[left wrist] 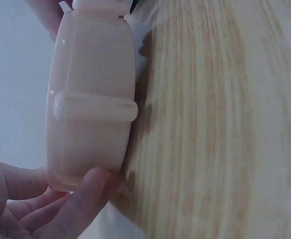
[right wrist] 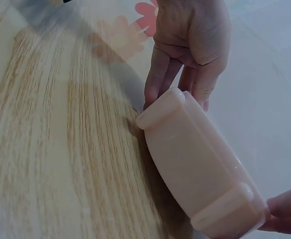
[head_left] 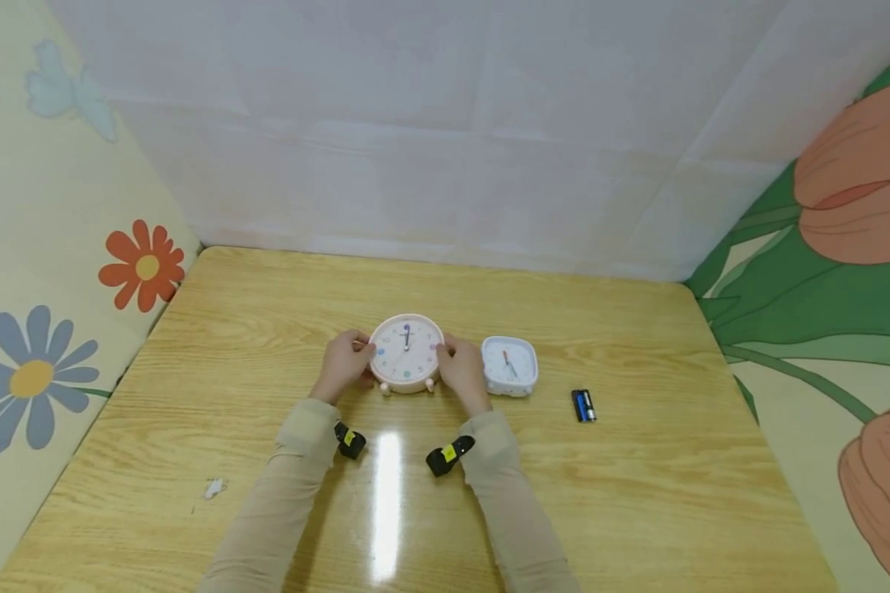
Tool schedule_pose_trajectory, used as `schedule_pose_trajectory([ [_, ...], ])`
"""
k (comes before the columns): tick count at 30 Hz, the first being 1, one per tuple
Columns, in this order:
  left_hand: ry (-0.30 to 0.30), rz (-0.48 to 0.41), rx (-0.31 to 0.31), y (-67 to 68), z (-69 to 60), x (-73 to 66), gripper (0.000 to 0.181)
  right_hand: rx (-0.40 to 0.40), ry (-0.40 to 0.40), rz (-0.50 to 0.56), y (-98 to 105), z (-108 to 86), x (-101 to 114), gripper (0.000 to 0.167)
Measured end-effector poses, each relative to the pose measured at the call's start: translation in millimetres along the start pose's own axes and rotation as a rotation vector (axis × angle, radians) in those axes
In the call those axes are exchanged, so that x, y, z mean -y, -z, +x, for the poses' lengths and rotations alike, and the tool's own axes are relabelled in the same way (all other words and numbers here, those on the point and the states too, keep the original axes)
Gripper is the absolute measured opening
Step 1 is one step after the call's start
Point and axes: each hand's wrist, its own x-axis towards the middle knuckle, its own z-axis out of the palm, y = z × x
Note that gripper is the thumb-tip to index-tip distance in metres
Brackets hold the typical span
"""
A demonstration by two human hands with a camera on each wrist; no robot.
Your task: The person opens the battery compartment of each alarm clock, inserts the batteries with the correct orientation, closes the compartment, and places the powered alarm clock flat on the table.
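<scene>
A round pink alarm clock (head_left: 406, 354) is face up at the middle of the table, its two little feet toward the person. My left hand (head_left: 344, 365) grips its left rim, thumb on the face side and fingers round the edge. On the opposite rim my right hand (head_left: 462, 371) holds it the same way. The left wrist view shows the smooth side of the pink clock (left wrist: 93, 59) close to the wood, with the left hand (left wrist: 50, 204) pinching its lower end. In the right wrist view, the right hand (right wrist: 287, 211) is only partly visible.
Just right of the right hand lies a small white square clock (head_left: 509, 366), face up. Farther right are batteries (head_left: 583, 405) side by side. A small white scrap (head_left: 213, 487) lies at the front left of the wooden table (head_left: 638, 494). A pale cloth wall (head_left: 445, 165) stands behind.
</scene>
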Motion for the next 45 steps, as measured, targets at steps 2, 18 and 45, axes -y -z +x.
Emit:
schedule_pose_trajectory([
  [2,0.001,-0.022,0.001,0.1,0.2,0.3,0.024,0.005,0.0,0.016,0.3,-0.4,-0.3,0.027],
  [18,-0.102,0.168,-0.061,-2.9,3.8,-1.3,0.029,0.087,-0.073,0.102,7.4,1.6,5.0,0.045],
  [45,-0.226,0.017,-0.002,-9.1,-6.3,-1.1,0.045,0.008,-0.003,0.444,7.0,-3.9,12.0,0.035],
])
